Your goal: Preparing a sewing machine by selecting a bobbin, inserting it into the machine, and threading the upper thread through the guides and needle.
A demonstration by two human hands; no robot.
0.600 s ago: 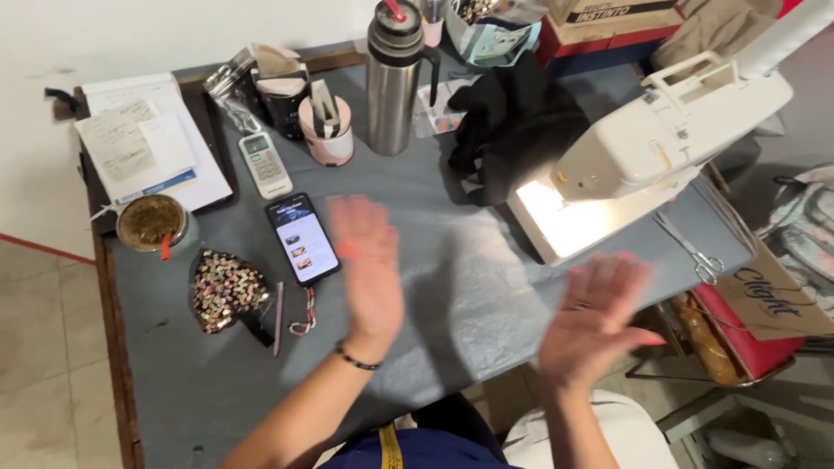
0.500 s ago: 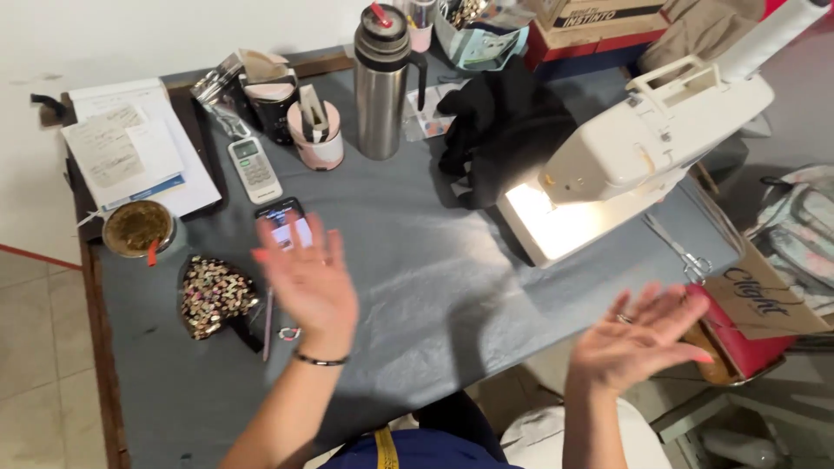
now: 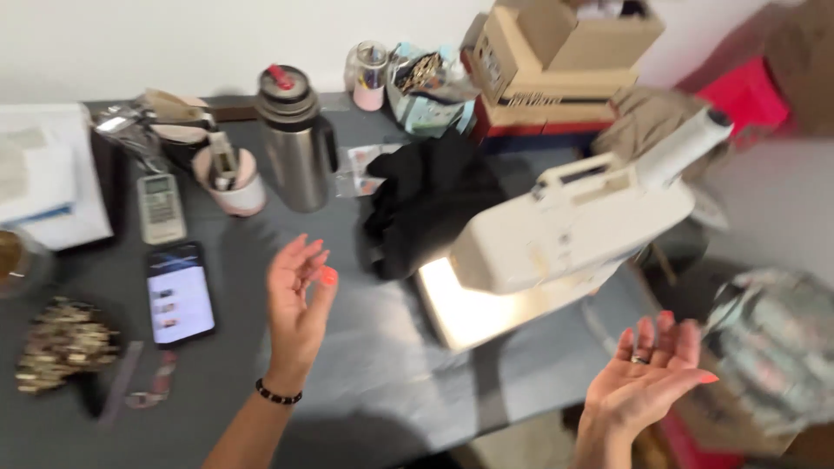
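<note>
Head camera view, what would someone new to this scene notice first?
Probably the white sewing machine right of centre on the grey table, its lamp lighting the bed beneath. Next, the two empty hands raised over the table: the left hand beside a lit phone, the right hand palm-up at the table's right edge. A steel flask stands at the back, with black cloth heaped beside the machine.

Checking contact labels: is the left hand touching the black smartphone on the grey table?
Apart. Head view shows bare grey table between the left hand and the black smartphone.
</note>
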